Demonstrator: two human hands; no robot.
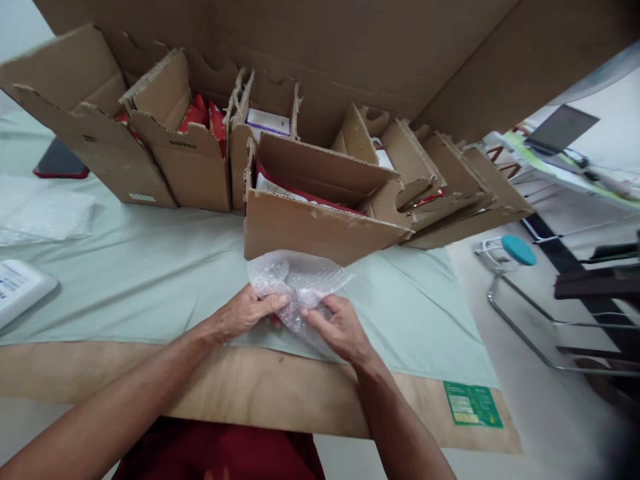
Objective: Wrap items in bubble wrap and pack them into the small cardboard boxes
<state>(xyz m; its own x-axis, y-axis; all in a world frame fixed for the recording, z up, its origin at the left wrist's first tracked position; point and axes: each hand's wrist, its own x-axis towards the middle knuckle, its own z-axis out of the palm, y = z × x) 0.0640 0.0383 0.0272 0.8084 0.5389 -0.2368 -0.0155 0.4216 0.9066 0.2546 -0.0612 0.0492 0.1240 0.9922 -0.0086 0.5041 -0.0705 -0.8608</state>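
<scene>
A crumpled sheet of clear bubble wrap [300, 277] is held over the near part of the table, in front of the cardboard boxes. My left hand [247, 312] grips its left side, thumb on top. On the right side, my right hand [340, 327] is closed on the same sheet with thumb and fingers. A small reddish patch shows by the left fingertips; whether something lies inside the wrap I cannot make out. Just beyond stands an open cardboard box [320, 227] with red and white items inside.
More cardboard boxes [200, 167] holding red packets stand in a row behind. At left are folded bubble wrap [45, 217], a dark phone-like slab [61, 159] and a white device [23, 290]. A green card [473, 405] lies on the wooden edge. A stool [519, 249] stands at right.
</scene>
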